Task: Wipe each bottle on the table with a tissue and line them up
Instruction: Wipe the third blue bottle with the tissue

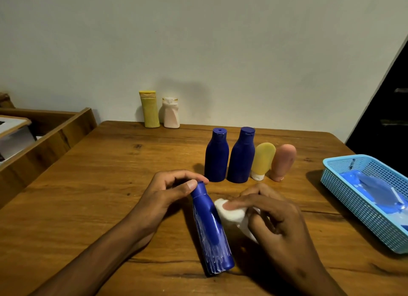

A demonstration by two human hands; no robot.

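Four bottles (247, 156) stood lined up behind; the left hand (167, 194) pinched the tilted blue bottle (209, 231) by its cap, right hand (273, 216) curled round the tissue (229, 214) against its side; best to turn it while wiping downward

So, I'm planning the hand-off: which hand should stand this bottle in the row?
Probably the left hand: it already grips the scuffed blue bottle by its cap, while the right hand holds the tissue.
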